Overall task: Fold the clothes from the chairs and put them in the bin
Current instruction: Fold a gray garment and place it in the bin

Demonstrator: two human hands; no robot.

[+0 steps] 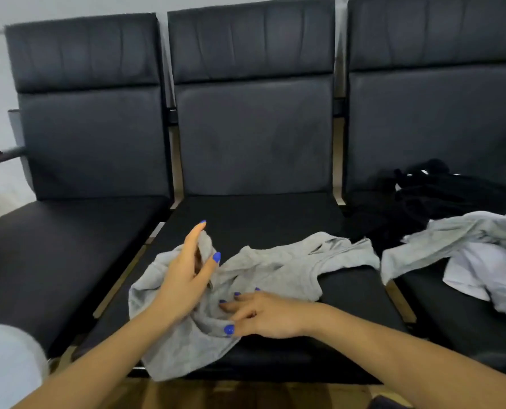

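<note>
- Right hand (259, 314) is laid with relaxed fingers on the grey garment (263, 276), pressing it to the middle chair seat (275, 219); it should be kept as the anchor while the cloth is smoothed.
- Left hand (191, 270) is seen pinching a raised fold of the garment; the edge is best drawn outward so the crumpled cloth is laid flat before folding.
- On the right chair (452, 329), a pale heap (467, 261) and black clothes (440, 199) are left waiting.
- No bin is seen.

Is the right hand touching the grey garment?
Touching. The head view shows the right hand with fingertips pressed into the grey garment on the middle seat.
</note>
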